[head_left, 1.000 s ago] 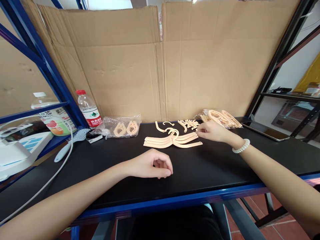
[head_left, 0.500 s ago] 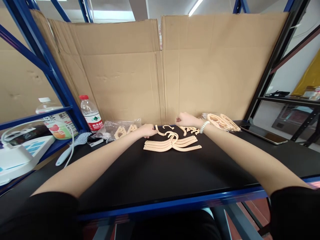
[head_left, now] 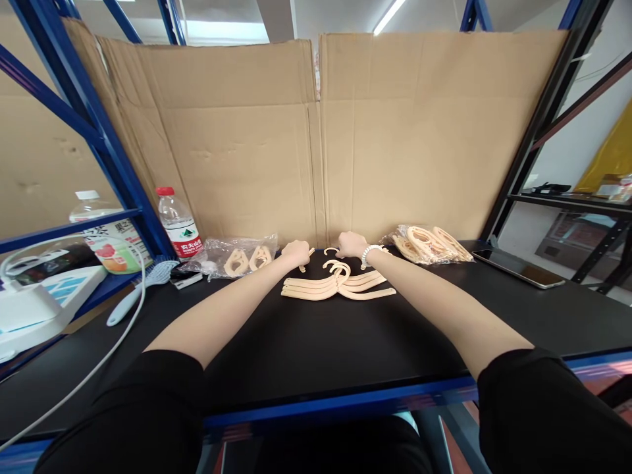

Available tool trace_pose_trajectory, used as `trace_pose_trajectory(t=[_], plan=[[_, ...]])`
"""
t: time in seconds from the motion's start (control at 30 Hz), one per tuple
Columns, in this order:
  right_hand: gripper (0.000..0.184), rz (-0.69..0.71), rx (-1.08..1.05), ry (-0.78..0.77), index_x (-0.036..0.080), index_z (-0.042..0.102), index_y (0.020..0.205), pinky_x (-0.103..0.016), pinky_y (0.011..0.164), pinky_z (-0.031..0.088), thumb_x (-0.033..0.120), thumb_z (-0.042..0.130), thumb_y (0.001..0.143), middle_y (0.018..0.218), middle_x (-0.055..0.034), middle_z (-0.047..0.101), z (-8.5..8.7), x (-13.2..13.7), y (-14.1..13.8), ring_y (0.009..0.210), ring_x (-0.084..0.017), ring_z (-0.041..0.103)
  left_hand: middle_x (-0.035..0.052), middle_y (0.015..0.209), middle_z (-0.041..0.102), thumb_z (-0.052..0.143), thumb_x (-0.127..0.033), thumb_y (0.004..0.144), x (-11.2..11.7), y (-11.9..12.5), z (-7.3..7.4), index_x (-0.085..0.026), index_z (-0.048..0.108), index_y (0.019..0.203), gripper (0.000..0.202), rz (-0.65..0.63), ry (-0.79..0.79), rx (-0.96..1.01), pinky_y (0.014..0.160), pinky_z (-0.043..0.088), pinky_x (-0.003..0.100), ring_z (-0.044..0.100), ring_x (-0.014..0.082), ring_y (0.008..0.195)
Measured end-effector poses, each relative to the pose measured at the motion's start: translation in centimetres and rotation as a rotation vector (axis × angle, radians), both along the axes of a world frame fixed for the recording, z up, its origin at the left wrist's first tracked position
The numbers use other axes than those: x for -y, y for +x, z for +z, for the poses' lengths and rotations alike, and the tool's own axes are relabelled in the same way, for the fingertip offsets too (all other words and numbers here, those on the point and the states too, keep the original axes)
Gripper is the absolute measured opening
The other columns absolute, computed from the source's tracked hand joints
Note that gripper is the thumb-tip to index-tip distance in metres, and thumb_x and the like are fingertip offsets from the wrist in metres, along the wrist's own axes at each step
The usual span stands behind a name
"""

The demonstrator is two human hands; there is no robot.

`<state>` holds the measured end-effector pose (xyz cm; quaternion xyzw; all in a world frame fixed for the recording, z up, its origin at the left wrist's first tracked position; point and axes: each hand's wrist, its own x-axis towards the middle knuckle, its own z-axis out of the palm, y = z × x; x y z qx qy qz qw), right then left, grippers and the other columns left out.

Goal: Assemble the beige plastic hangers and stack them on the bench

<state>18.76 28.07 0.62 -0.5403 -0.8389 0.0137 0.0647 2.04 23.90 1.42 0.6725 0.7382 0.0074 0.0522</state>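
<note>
Cream and slim, a strip pokes out from the left hand, whose fingers are closed around it. The right hand is bent down by a loose hook; its fingertips are hidden, so I cannot tell how far open it is or whether it grips anything. Between the forearms, cream hangers lie overlapped on the black table, arms spread sideways, hooks toward the cardboard.

The red-capped bottle bears a label, apparently reading "农夫山".
</note>
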Motion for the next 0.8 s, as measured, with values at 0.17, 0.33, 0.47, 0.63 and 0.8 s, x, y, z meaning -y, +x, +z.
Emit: trace_pose_trajectory(t=[0.17, 0.33, 0.47, 0.63, 0.8], plan=[[0.016, -0.001, -0.084, -0.05, 0.01, 0.072, 0.078, -0.024, 0.06, 0.043, 0.023, 0.07, 0.068, 0.081, -0.0118, 0.071, 0.3, -0.2, 0.9, 0.075, -0.02, 0.065, 0.0066, 0.07, 0.068, 0.067, -0.025, 0.08, 0.3, -0.9, 0.8, -0.011, 0.066, 0.078, 0.014, -0.027, 0.031, 0.088, 0.071, 0.053, 0.032, 0.067, 0.0197, 0.072], [0.011, 0.017, -0.285, 0.039, 0.013, 0.069, 0.074, -0.024, 0.065, 0.042, 0.022, 0.064, 0.073, 0.079, -0.009, 0.07, 1.2, 0.3, 2.4, 0.08, -0.02, 0.063, 0.005, 0.066, 0.069, 0.061, -0.02, 0.076, 1.6, -1.6, 2.3, -0.015, 0.061, 0.076, 0.005, -0.097, 0.197, 0.312, 0.066, 0.051, 0.026, 0.069, 0.0204, 0.071], [0.017, 0.044, -0.486, 0.094, 0.014, 0.063, 0.076, -0.025, 0.065, 0.042, 0.028, 0.054, 0.083, 0.075, -0.0061, 0.066, 1.9, 2.7, 3.8, 0.073, -0.017, 0.061, 0.0078, 0.087, 0.072, 0.05, -0.02, 0.089, 4.7, -1.4, 2.9, -0.016, 0.048, 0.088, 0.004, -0.2, 0.237, 0.585, 0.064, 0.055, 0.024, 0.068, 0.0144, 0.068], [0.027, 0.153, -0.73, -0.042, 0.018, 0.05, 0.078, -0.023, 0.053, 0.043, 0.042, 0.045, 0.091, 0.066, -0.0005, 0.059, 1.9, 8.7, 5.3, 0.055, -0.011, 0.052, 0.0072, 0.086, 0.071, 0.05, -0.03, 0.094, 10.5, -0.7, 1.7, -0.019, 0.039, 0.093, 0.015, -0.298, 0.164, 1.127, 0.073, 0.058, 0.031, 0.07, 0.0142, 0.069], [0.034, 0.359, -1.206, -0.528, 0.019, 0.05, 0.081, -0.022, 0.052, 0.045, 0.048, 0.068, 0.079, 0.072, -0.001, 0.061, 0.7, 14.4, 5.9, 0.063, -0.011, 0.056, 0.0026, 0.081, 0.071, 0.067, -0.039, 0.083, 15.4, 0.1, -0.1, -0.02, 0.039, 0.095, 0.036, -0.39, 0.12, 1.424, 0.082, 0.057, 0.036, 0.071, 0.018, 0.079]])
